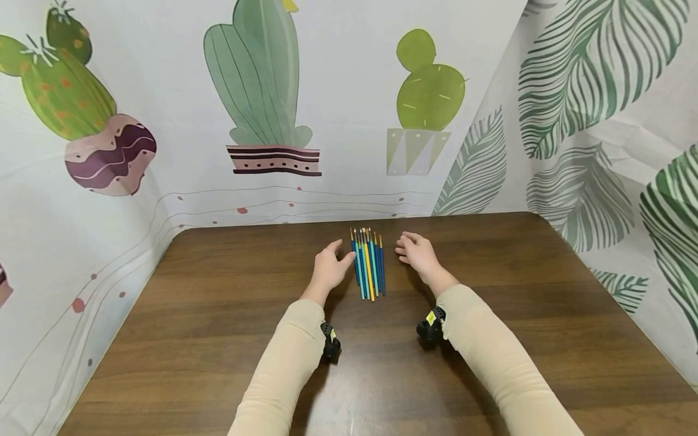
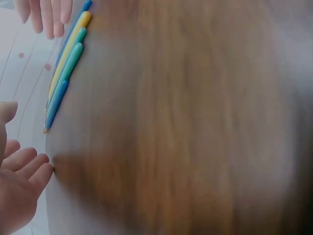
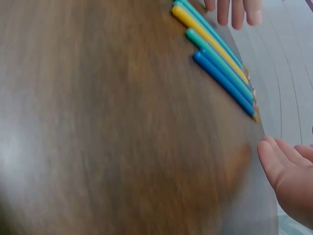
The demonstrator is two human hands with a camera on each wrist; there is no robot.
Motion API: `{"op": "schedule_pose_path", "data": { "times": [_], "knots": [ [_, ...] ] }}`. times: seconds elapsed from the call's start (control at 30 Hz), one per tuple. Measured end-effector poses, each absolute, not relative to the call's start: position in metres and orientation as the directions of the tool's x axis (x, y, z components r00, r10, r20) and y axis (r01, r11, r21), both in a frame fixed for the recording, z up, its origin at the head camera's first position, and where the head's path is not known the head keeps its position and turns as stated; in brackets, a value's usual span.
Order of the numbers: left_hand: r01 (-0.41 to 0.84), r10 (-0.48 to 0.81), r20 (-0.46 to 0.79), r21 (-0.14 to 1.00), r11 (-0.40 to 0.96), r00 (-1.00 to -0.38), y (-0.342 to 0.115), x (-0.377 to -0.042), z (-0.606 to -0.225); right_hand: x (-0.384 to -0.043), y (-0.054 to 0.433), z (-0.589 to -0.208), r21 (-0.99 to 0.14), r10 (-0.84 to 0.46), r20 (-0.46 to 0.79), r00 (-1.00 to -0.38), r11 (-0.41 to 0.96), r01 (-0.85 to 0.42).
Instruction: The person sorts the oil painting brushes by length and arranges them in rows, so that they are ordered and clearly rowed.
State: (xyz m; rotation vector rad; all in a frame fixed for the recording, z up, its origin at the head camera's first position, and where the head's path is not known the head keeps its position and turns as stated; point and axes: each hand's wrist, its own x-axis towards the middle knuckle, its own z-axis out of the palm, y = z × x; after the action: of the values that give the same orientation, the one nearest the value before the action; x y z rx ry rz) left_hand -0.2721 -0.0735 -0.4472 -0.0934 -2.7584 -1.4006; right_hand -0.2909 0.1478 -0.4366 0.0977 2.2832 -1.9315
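Note:
A bunch of thin paintbrushes lies on the table, handles toward me and bristles toward the wall. Their handles are dark blue, teal and yellow. Just left of them is my left hand, fingers loosely extended, its thumb close to the outermost blue handle; whether it touches cannot be told. On the other side, a small gap away, my right hand has its fingers slightly bent and holds nothing. The left wrist view shows the brushes between both hands. In the right wrist view, the brushes lie side by side, handle ends uneven.
The brown wooden table has rounded far corners. Behind it hangs a white cloth printed with cacti and leaves, meeting the table's far edge. A small black camera is strapped to the right wrist, another to the left.

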Motion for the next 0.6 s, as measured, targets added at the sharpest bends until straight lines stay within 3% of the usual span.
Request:
{"op": "schedule_pose_path", "data": {
  "times": [0.27,0.6],
  "knots": [
    [0.028,-0.023,0.041,0.907,0.42,-0.999,-0.062,-0.27,-0.451,-0.292,0.139,-0.442,-0.971,-0.087,-0.236,-0.968,0.068,0.231],
    [-0.051,-0.088,-0.02,0.926,0.374,-0.996,-0.049,-0.271,-0.454,-0.294,0.131,-0.442,-0.954,-0.097,-0.299,-0.949,0.04,0.296]
  ]
}}
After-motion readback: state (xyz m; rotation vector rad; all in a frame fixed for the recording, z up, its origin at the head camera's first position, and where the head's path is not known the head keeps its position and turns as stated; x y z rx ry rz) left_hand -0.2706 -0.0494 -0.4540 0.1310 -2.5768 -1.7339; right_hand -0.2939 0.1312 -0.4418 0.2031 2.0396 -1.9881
